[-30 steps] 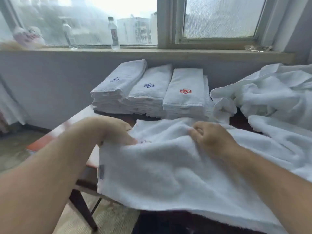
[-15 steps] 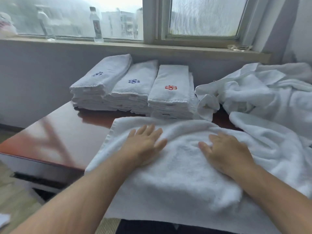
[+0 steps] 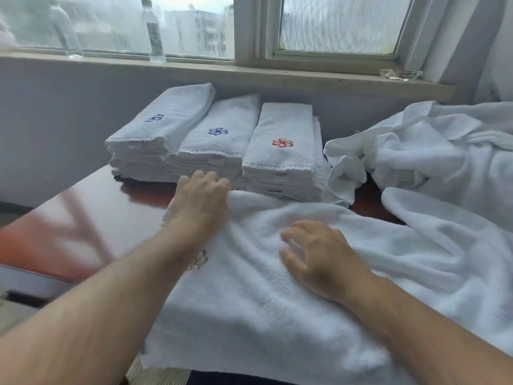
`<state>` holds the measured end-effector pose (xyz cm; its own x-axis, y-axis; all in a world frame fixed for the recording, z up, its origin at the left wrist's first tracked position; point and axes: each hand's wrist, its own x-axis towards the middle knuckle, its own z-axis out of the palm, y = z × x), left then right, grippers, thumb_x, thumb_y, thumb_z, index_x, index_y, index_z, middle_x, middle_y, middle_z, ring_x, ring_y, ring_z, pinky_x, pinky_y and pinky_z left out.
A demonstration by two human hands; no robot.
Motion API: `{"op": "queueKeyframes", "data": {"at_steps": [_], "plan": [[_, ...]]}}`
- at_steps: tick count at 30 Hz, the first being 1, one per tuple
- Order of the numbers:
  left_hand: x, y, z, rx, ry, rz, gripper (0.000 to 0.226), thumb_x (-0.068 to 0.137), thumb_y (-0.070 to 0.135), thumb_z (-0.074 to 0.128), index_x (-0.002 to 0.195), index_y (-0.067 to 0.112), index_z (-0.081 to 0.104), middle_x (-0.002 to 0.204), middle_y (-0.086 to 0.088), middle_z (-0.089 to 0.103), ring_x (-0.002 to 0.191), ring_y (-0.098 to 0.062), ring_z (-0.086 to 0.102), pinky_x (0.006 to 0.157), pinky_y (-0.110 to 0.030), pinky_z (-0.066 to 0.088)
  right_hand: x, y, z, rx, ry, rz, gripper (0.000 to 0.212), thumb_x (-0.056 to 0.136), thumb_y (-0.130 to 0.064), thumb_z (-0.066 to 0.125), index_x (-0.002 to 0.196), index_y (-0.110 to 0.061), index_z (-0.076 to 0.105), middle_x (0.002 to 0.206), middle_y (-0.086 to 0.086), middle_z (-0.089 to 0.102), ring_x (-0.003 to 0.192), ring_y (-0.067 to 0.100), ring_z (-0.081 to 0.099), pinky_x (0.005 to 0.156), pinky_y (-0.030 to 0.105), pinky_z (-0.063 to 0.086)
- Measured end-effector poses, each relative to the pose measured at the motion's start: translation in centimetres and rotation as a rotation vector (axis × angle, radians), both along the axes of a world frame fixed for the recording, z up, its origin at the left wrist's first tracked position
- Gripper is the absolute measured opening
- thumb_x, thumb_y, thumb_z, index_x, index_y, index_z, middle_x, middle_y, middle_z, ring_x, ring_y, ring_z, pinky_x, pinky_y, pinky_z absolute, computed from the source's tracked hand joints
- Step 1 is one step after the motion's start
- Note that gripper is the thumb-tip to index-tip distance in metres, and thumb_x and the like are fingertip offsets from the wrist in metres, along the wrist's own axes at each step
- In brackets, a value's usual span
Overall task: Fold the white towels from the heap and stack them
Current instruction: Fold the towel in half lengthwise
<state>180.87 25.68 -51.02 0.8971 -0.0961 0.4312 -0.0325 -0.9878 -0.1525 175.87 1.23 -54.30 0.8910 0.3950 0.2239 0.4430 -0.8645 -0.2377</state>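
Resting on the towel (image 3: pixel 258 309) are left hand (image 3: pixel 200 202) and right hand (image 3: pixel 319 259).

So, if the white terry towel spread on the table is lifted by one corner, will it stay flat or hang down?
Probably hang down: the white terry towel wrinkles near the right hand and droops off the glossy red-brown table. Pushed, it would likely bunch rather than slide whole. It looks thick, so perhaps heavy for cloth.
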Motion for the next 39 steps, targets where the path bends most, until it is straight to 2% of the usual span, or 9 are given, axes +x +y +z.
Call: {"op": "queueKeyframes", "data": {"at_steps": [4,10,15,21,27,31,33,37,39], "plan": [[-1.6,-0.2,-0.6,-0.202,-0.347,0.097,0.036,0.08,0.008,0.068,0.114,0.015,0.057,0.121,-0.01,0.053,0.119,-0.034,0.046,0.096,-0.044,0.029,0.2,0.7,-0.5,-0.029,-0.035,-0.04,0.045,0.098,-0.053,0.044,0.139,-0.036,0.052,0.14,-0.01,0.049,0.132,0.015,0.041,0.108,0.032,0.03],[-2.4,-2.2,-2.5,-0.409,0.149,-0.009,0.06,0.096,0.04,0.049,0.15,0.021,0.033,0.158,-0.009,0.028,0.143,-0.033,0.027,0.116,-0.043,0.02,0.7,0.9,-0.2,-0.026,0.052,0.023,0.047,0.099,-0.047,0.047,0.143,-0.03,0.052,0.15,-0.007,0.046,0.139,0.013,0.035,0.112,0.03,0.025],[-2.3,-2.4,-3.9,-0.391,0.422,0.045,0.071,0.1,0.058,0.027,0.161,0.025,0.009,0.169,-0.008,0.001,0.155,-0.026,-0.001,0.125,-0.046,0.004,0.6,-1.1,1.7,0.202,0.04,-0.115,0.023,0.092,-0.034,0.06,0.104,-0.021,0.076,0.114,-0.007,0.071,0.108,0.012,0.06,0.09,0.027,0.043],[-4.5,-8.4,-1.8,-0.697,0.208,-0.335,0.049,0.085,0.005,0.046,0.127,0.027,0.059,0.134,0.004,0.05,0.127,-0.018,0.038,0.108,-0.035,0.033,-0.8,-10.5,4.5,0.099,-0.194,-0.742,0.027,0.09,-0.034,0.055,0.098,-0.018,0.075,0.099,0.01,0.071,0.095,0.037,0.057,0.082,0.042,0.043],[-3.8,-21.0,-1.2,-0.587,0.433,-0.572,0.037,0.101,0.037,0.043,0.135,0.028,0.056,0.144,0.0,0.048,0.136,-0.021,0.035,0.113,-0.038,0.032,-3.6,-18.9,4.0,0.136,0.155,-1.078,0.096,0.076,-0.08,0.058,0.142,-0.01,0.047,0.139,0.016,0.053,0.129,0.041,0.048,0.103,0.052,0.044],[-3.9,-23.4,-3.9,-0.324,0.451,-0.581,0.063,0.096,0.062,0.031,0.153,0.034,0.026,0.165,-0.002,0.018,0.151,-0.023,0.016,0.122,-0.043,0.012,-4.8,-21.3,3.2,0.213,0.238,-0.988,0.043,0.085,-0.059,0.066,0.089,-0.016,0.069,0.091,0.004,0.07,0.084,0.024,0.064,0.073,0.038,0.052],[-3.8,-23.2,-4.5,-0.301,0.445,-0.597,0.072,0.094,0.069,0.029,0.156,0.037,0.015,0.168,-0.001,0.006,0.154,-0.021,0.006,0.124,-0.045,0.007,-5.1,-21.8,3.7,0.338,0.101,-0.973,0.035,0.088,-0.042,0.069,0.07,-0.014,0.059,0.072,0.003,0.062,0.069,0.024,0.057,0.058,0.035,0.04],[-4.1,-22.9,-4.4,-0.293,0.35,-0.742,0.064,0.095,0.066,0.035,0.153,0.041,0.027,0.167,0.008,0.015,0.152,-0.013,0.012,0.122,-0.04,0.013,-5.9,-21.7,4.9,0.354,-0.843,-0.933,0.03,0.078,-0.003,0.054,0.062,-0.017,0.033,0.063,0.001,0.04,0.063,0.029,0.039,0.064,0.035,0.028],[-4.5,-22.7,-4.0,-0.297,0.344,-0.81,0.054,0.096,0.063,0.038,0.146,0.044,0.042,0.159,0.016,0.032,0.146,-0.01,0.028,0.117,-0.035,0.022,-5.7,-22.0,4.9,0.268,-0.846,-0.811,0.025,0.077,0.002,0.059,0.069,-0.017,0.045,0.071,0.001,0.046,0.071,0.031,0.048,0.069,0.039,0.035]]}}
